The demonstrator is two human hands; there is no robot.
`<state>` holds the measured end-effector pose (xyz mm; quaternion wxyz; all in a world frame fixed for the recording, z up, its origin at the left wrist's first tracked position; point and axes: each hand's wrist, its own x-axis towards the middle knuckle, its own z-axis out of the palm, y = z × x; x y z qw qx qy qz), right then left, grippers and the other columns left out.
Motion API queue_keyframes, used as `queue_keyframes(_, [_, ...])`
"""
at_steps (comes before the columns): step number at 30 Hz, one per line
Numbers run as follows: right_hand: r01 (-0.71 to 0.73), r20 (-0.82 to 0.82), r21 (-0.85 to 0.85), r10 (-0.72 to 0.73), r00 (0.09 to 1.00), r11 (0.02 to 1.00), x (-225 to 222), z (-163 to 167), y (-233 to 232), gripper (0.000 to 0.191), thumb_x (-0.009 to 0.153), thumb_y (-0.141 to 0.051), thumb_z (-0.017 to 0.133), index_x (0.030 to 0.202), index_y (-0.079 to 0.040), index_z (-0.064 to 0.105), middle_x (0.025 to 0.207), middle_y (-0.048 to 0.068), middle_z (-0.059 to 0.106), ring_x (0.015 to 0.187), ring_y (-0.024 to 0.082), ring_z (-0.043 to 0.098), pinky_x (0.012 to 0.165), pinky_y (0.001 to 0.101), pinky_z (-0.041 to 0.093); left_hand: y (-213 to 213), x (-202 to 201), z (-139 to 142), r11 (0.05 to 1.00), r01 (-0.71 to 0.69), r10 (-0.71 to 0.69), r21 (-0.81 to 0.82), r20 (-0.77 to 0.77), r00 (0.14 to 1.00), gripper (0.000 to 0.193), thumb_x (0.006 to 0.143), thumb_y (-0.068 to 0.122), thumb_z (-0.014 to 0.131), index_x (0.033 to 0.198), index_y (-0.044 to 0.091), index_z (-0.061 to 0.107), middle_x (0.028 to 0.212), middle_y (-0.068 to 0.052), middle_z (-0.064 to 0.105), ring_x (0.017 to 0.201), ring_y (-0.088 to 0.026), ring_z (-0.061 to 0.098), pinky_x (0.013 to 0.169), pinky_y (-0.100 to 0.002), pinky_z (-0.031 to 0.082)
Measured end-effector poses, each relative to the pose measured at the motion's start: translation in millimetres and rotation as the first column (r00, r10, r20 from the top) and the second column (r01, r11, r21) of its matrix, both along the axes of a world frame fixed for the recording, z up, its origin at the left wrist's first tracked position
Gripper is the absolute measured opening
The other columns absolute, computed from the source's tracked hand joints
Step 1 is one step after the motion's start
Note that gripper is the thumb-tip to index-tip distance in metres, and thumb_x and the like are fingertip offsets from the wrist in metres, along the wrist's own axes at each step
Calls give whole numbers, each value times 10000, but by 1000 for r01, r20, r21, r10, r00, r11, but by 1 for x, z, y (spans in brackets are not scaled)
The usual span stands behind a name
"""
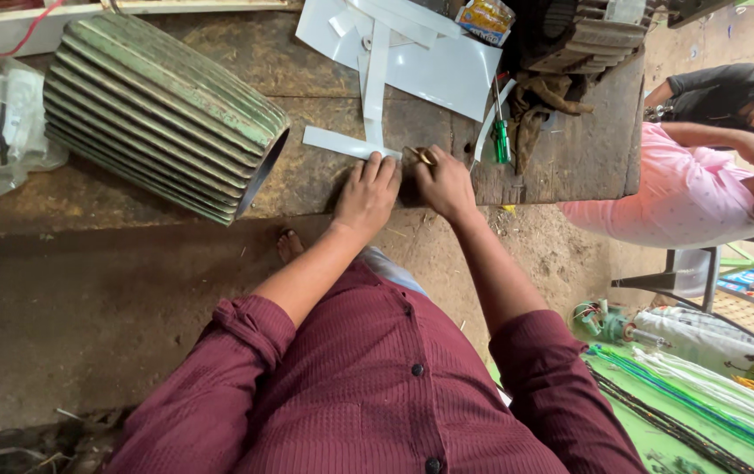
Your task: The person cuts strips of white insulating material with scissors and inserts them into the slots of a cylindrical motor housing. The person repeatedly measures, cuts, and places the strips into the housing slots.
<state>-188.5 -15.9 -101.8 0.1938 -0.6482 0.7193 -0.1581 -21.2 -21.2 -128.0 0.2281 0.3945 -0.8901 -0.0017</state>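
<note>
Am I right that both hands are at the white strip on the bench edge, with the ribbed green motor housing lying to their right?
Not quite. In the head view the ribbed green motor housing lies to the left of the hands, not the right. The left hand and right hand are indeed at the white strip near the bench edge.

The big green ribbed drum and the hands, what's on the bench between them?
In the head view, one end of a white paper strip pokes into that stretch from under the left hand. Otherwise only bare wooden bench shows beside the ribbed green drum.
</note>
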Motion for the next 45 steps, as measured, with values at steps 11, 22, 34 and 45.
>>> queue_keyframes(11, [-39, -150, 157, 63, 987, 987, -6, -6, -24, 375, 1019, -446, 584, 1201, -141, 705, 951, 232, 721, 872, 451, 675, 750, 530, 530, 2, -12, -16, 996, -9, 3, 90, 75, 997, 452, 949, 186, 540, 1362, 19, 618, 1398, -154, 553, 1360, -372, 479, 1115, -442, 423])
queue_keyframes(22, [-213, -280, -32, 196, 940, 976, -5, -13, -11, 188, 919, -239, 635, 1072, -161, 714, 978, 141, 740, 950, 391, 696, 831, 471, 563, 0, -12, -12, 989, 2, -11, 147, 63, 998, 395, 928, 205, 564, 1281, 50, 652, 1334, -139, 580, 1296, -366, 516, 1038, -454, 451])
queue_keyframes(34, [280, 372, 269, -368, 852, 921, -18, -5, -2, 392, 1045, -445, 609, 1025, -71, 726, 834, 80, 717, 693, 232, 636, 611, 363, 511, -31, -11, 7, 984, 164, -158, 64, -97, 983, 125, 904, 105, 626, 999, 162, 685, 1068, -72, 633, 958, -237, 625, 702, -351, 535])
queue_keyframes(45, [233, 850, 291, -362, 383, 928, -2, 31, 12, 105, 952, -102, 727, 1050, -67, 710, 825, -28, 662, 694, 52, 559, 591, 210, 445, 37, 22, 56, 804, 568, -343, 179, -640, 688, 215, 907, 295, 764, 893, 98, 679, 904, -52, 678, 808, -192, 693, 740, -305, 608])
